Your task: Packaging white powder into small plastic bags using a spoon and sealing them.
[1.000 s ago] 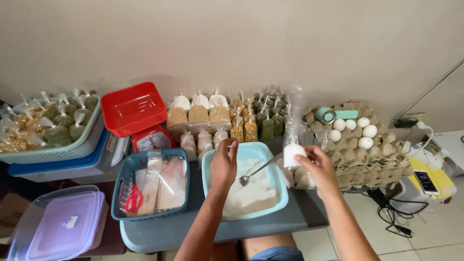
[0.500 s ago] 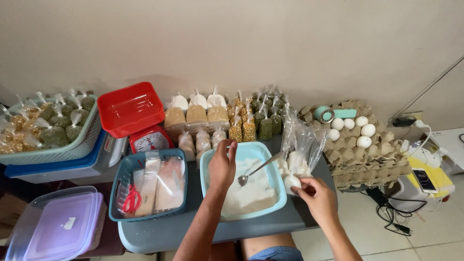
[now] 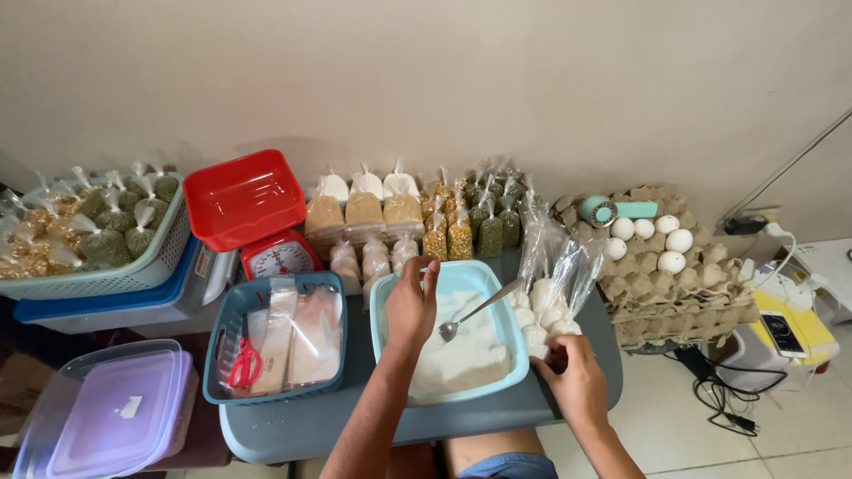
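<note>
the right hand (image 3: 579,383) is nearest, at the worktop's (image 3: 302,426) front right, fingers curled shut around the bottom of a clear bag (image 3: 552,293) with white lumps in it; the bag stands up just right of the tub. the left hand (image 3: 412,306) hovers over the light blue tub (image 3: 383,306), fingers drawn together and bent down toward the white powder (image 3: 461,355) inside; i cannot tell whether they touch it. a metal spoon (image 3: 475,310) lies in the tub, bowl in the powder, handle leaning on the right rim toward the bag.

left of the tub, almost touching it, sits a teal basket (image 3: 222,355) with flat clear bags and red scissors (image 3: 245,365). lower left, off the worktop, is a purple-lidded box (image 3: 106,417).

behind the basket stands a red scale (image 3: 280,255) with a red tray (image 3: 241,197) on top. behind the tub, rows of small tied packets (image 3: 417,217) of tan, yellow and green goods fill the space to the wall. far left, a pale basket (image 3: 98,279) holds more tied packets. to the right, a stack of egg trays (image 3: 683,293) carries white eggs (image 3: 661,241) and a small mint fan (image 3: 612,210); a phone (image 3: 781,333) lies beyond on a yellow thing.

bare worktop shows only as a strip along the front edge, between the tub and the person; the bag and egg trays crowd the right edge.
</note>
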